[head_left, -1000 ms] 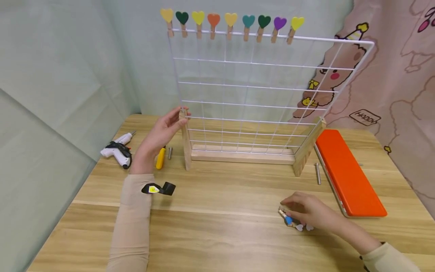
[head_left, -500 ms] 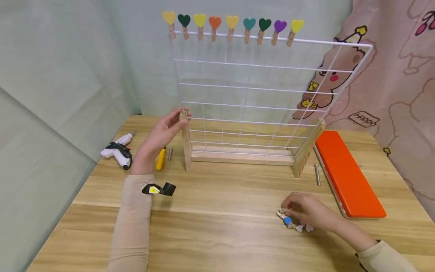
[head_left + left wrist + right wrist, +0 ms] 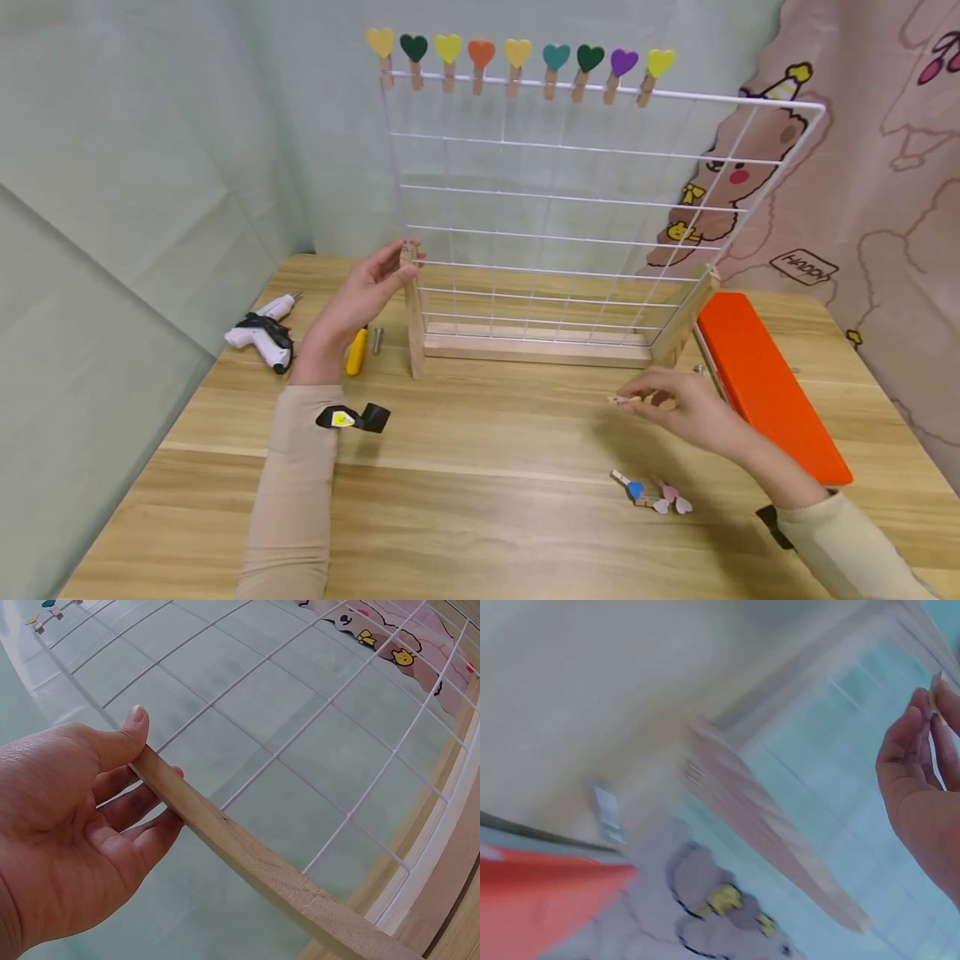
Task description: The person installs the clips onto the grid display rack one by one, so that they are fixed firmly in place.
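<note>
A white wire grid [image 3: 750, 101] stands in a wooden base, with several heart-topped clothespins clipped along its top wire, among them a purple one [image 3: 624, 62]. My left hand [image 3: 363, 287] grips the top of the left wooden upright [image 3: 416, 333]; the left wrist view shows the thumb over its end and fingers behind. My right hand [image 3: 693, 408] pinches a small wooden clothespin [image 3: 621, 400] in front of the right upright [image 3: 684, 321]. On the table below it lie several clothespins, with blue [image 3: 635, 490], pink [image 3: 670, 492] and white hearts [image 3: 683, 505].
An orange-red case [image 3: 772, 387] lies at the right, with a bolt [image 3: 699, 368] beside it. At the left are a white glue gun [image 3: 262, 337] with a black cord, a yellow-handled tool [image 3: 357, 352] and another bolt [image 3: 377, 339].
My right hand has lifted a clothespin from the small pile and moved it up and away, toward the rack. The left hand has kept its grip on the upright.
</note>
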The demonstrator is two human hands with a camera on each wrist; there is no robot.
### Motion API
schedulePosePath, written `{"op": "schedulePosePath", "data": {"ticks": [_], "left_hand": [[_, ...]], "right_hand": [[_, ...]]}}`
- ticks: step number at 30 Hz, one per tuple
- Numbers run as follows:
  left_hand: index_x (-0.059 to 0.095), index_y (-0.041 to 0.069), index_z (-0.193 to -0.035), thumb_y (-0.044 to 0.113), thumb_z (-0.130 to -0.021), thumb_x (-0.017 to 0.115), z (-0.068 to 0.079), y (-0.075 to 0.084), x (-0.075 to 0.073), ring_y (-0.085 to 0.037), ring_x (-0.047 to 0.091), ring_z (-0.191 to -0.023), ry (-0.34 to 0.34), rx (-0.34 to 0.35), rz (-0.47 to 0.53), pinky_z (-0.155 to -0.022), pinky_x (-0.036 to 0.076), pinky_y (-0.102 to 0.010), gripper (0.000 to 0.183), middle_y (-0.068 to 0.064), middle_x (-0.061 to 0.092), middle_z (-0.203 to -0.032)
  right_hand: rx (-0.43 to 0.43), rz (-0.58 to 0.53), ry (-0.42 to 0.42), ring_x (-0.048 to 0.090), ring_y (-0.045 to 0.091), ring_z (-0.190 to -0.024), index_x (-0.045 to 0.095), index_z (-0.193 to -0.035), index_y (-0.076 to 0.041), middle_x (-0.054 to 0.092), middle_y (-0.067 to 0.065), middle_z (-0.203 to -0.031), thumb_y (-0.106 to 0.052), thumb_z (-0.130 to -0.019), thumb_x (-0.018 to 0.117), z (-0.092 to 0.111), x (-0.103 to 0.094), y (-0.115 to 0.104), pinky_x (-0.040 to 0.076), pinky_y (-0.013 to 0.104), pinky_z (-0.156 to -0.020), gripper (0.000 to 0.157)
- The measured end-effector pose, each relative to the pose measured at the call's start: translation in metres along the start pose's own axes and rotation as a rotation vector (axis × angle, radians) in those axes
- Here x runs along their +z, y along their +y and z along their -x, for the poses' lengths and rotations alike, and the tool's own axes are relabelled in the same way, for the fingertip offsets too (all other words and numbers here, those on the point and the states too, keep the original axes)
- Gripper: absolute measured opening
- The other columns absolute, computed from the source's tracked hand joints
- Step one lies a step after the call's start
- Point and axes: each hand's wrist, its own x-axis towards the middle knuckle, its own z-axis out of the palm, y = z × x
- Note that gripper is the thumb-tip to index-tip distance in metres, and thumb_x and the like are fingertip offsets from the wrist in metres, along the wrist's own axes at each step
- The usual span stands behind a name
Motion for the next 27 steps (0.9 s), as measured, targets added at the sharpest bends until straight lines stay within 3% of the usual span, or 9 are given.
{"op": "schedulePosePath", "data": {"ticks": [5,9,11,16,18,21,27], "left_hand": [[0.032,0.018,-0.134,0.030,-0.089,0.047,-0.001,-0.001,0.000,-0.015,0.034,-0.123,-0.002,0.002,0.011,-0.101,0.027,-0.035,0.049,-0.005,0.041,-0.132],[0.032,0.017,-0.134,0.029,-0.089,0.047,-0.001,-0.002,-0.001,-0.015,0.036,-0.122,-0.006,0.005,0.019,-0.101,0.028,-0.035,0.049,-0.005,0.040,-0.133],[0.031,0.017,-0.135,0.030,-0.089,0.047,-0.001,-0.003,-0.002,-0.015,0.036,-0.122,-0.008,0.006,0.021,-0.101,0.028,-0.035,0.050,-0.005,0.040,-0.133],[0.031,0.018,-0.135,0.030,-0.089,0.047,-0.001,-0.003,-0.003,-0.015,0.035,-0.123,-0.002,0.004,0.015,-0.101,0.027,-0.035,0.051,-0.005,0.040,-0.133],[0.030,0.018,-0.136,0.032,-0.089,0.047,-0.001,-0.002,-0.003,-0.014,0.033,-0.124,0.002,-0.003,0.008,-0.101,0.027,-0.036,0.052,-0.004,0.038,-0.134],[0.027,0.017,-0.137,0.033,-0.088,0.047,0.000,-0.002,-0.004,-0.014,0.030,-0.125,0.007,-0.018,0.003,-0.102,0.026,-0.036,0.055,-0.004,0.035,-0.136],[0.024,0.016,-0.138,0.034,-0.088,0.048,0.000,-0.002,-0.004,-0.014,0.027,-0.127,0.002,-0.039,-0.002,-0.102,0.025,-0.036,0.058,-0.004,0.031,-0.139]], "right_hand": [[-0.073,-0.009,0.105,0.047,0.001,-0.064,0.065,-0.096,-0.014,0.057,-0.009,-0.081,-0.002,-0.074,0.066,-0.036,-0.044,-0.021,0.040,0.014,-0.050,0.025],[-0.156,-0.069,0.230,0.046,0.007,-0.065,0.064,-0.095,0.000,0.056,0.001,-0.084,0.013,-0.072,0.061,-0.065,-0.082,-0.049,0.036,0.015,-0.049,0.026],[-0.176,-0.175,0.325,0.049,0.010,-0.068,0.062,-0.095,0.007,0.057,0.006,-0.086,0.015,-0.072,0.060,-0.080,-0.100,-0.062,0.040,0.014,-0.054,0.025],[-0.204,-0.567,0.590,0.054,0.017,-0.062,0.056,-0.095,0.017,0.061,0.015,-0.081,0.014,-0.069,0.063,-0.115,-0.143,-0.081,0.047,0.016,-0.060,0.027],[-0.214,-0.633,0.667,0.055,0.018,-0.061,0.056,-0.093,0.018,0.061,0.017,-0.078,0.013,-0.067,0.065,-0.127,-0.158,-0.086,0.048,0.018,-0.062,0.029],[-0.173,-0.629,0.714,0.053,0.017,-0.059,0.059,-0.092,0.016,0.061,0.016,-0.077,0.008,-0.064,0.070,-0.142,-0.176,-0.090,0.048,0.017,-0.062,0.032],[0.016,-0.468,0.674,0.056,0.015,-0.067,0.064,-0.094,0.006,0.064,0.009,-0.081,-0.011,-0.061,0.076,-0.162,-0.198,-0.096,0.046,0.013,-0.068,0.038]]}}
